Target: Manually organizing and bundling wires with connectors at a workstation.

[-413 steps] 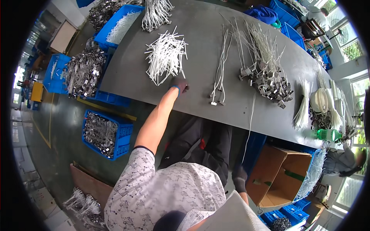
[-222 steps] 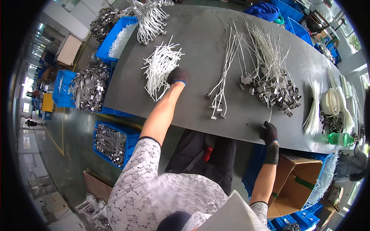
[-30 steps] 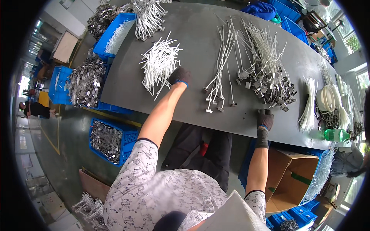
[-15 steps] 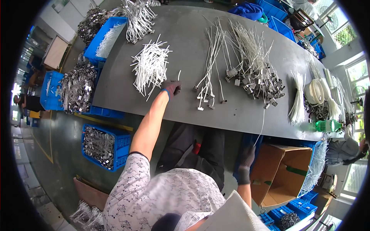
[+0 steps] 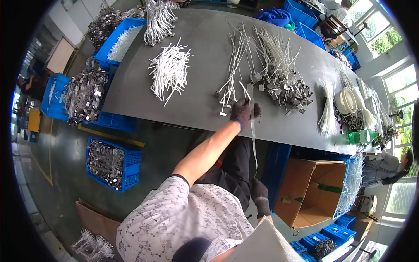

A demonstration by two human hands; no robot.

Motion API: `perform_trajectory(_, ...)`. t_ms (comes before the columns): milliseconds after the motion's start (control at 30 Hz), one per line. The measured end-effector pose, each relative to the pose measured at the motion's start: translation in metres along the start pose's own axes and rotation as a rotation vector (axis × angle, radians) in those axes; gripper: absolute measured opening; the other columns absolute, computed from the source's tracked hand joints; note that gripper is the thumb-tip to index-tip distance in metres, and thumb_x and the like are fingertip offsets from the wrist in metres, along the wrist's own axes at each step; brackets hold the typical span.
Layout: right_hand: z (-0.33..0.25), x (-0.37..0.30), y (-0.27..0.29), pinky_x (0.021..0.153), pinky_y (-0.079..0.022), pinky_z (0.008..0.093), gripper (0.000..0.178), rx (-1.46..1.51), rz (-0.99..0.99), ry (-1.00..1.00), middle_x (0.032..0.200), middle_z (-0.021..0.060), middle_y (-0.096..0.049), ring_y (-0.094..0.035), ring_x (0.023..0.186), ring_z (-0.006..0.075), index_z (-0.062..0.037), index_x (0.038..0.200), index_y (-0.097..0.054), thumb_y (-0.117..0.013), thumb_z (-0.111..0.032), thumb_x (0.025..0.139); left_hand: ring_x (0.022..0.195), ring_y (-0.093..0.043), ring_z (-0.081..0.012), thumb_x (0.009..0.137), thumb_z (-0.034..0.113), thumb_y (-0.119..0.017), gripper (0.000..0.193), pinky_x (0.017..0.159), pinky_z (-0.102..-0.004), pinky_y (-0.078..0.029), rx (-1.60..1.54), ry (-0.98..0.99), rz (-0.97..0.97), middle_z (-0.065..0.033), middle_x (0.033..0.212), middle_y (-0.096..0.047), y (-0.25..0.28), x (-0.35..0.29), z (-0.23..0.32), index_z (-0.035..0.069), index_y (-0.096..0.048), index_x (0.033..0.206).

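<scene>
My left hand (image 5: 243, 111), in a dark glove, is closed near the table's front edge. A short white tube (image 5: 245, 91) sticks up from its fingers. A thin pale wire (image 5: 254, 150), smeared by motion, runs past these fingers down to my right hand (image 5: 259, 191). That hand, also gloved, is closed on the wire's lower end, below the tabletop and left of a cardboard box. Beyond my left hand lie a few wires (image 5: 233, 65) with small end pieces. To their right is a larger heap of wires with metal clips (image 5: 290, 91).
A pile of white tubes (image 5: 169, 70) lies on the grey table (image 5: 200, 48), left of the wires. White bundles (image 5: 327, 109) and a green bottle (image 5: 362, 136) stand at the right. The open cardboard box (image 5: 286, 198) is below the edge. Blue crates (image 5: 131, 168) stand left.
My left hand has moved right from beside the tube pile, carrying a white tube to the wire. My right hand has shifted left and slightly down, drawing the wire away from the heap.
</scene>
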State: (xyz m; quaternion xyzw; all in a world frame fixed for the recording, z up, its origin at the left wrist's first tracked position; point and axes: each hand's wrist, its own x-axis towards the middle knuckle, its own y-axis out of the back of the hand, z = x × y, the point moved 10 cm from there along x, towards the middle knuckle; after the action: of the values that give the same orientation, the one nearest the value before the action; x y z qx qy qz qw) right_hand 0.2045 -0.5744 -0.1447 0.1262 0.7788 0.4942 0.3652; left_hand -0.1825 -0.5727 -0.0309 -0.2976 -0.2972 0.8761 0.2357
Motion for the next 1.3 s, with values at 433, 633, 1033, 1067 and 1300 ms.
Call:
perform_trajectory(433, 0.026, -0.006, -0.014, 0.084, -0.057, 0.0502, 0.023, -0.116, -0.120, -0.013, 0.104, 0.0189, -0.074, -0.071, 0.100, 0.0388, -0.0101, 0.107, -0.071, -0.057, -0.015, 0.090, 0.078, -0.074, -0.0184, 0.100, 0.015, -0.064, 0.016, 0.066, -0.0332, -0.062, 0.371, -0.257, -0.096, -0.0098, 0.088, -0.073, -0.007, -0.023, 0.082, -0.001, -0.062, 0.100)
perform_trajectory(633, -0.032, 0.023, 0.034, 0.080, -0.055, 0.0480, 0.020, 0.147, -0.051, 0.289, 0.099, 0.0195, -0.073, -0.070, 0.095, 0.0406, -0.0067, 0.104, -0.071, -0.059, -0.018, 0.093, 0.080, -0.071, -0.0133, 0.098, 0.021, -0.070, 0.024, 0.073, -0.0269, -0.060, 0.434, -0.186, -0.163, -0.0071, 0.090, -0.073, 0.001, -0.011, 0.062, -0.002, -0.070, 0.104)
perform_trajectory(1033, -0.152, 0.174, 0.176, 0.081, -0.053, 0.0340, 0.044, 1.450, 0.298, 0.164, 0.101, 0.0116, -0.070, -0.067, 0.091, 0.0188, 0.0012, 0.125, -0.060, -0.052, -0.038, 0.107, 0.077, -0.062, -0.0077, 0.099, 0.026, -0.069, 0.025, 0.070, -0.0271, -0.051, 0.841, -0.372, -0.219, -0.0031, 0.083, -0.073, -0.006, -0.075, 0.022, 0.002, -0.075, 0.105)
perform_trajectory(1067, -0.156, 0.175, 0.176, 0.080, -0.053, 0.0341, 0.045, 1.371, 0.294, 0.161, 0.103, 0.0118, -0.070, -0.067, 0.092, 0.0193, 0.0004, 0.128, -0.059, -0.052, -0.039, 0.107, 0.077, -0.063, -0.0084, 0.099, 0.025, -0.069, 0.024, 0.070, -0.0272, -0.051, 0.864, -0.446, -0.220, -0.0033, 0.083, -0.074, -0.008, -0.075, 0.029, 0.003, -0.076, 0.106)
perform_trajectory(1300, -0.163, 0.190, 0.206, 0.080, -0.055, 0.0371, 0.047, 1.246, 0.234, 0.101, 0.113, 0.0141, -0.068, -0.068, 0.097, 0.0260, -0.0079, 0.140, -0.054, -0.057, -0.038, 0.104, 0.082, -0.066, -0.0101, 0.100, 0.035, -0.065, 0.035, 0.076, -0.0293, -0.054, 1.028, -0.298, -0.287, -0.0055, 0.086, -0.073, 0.020, -0.006, 0.056, 0.002, -0.074, 0.103)
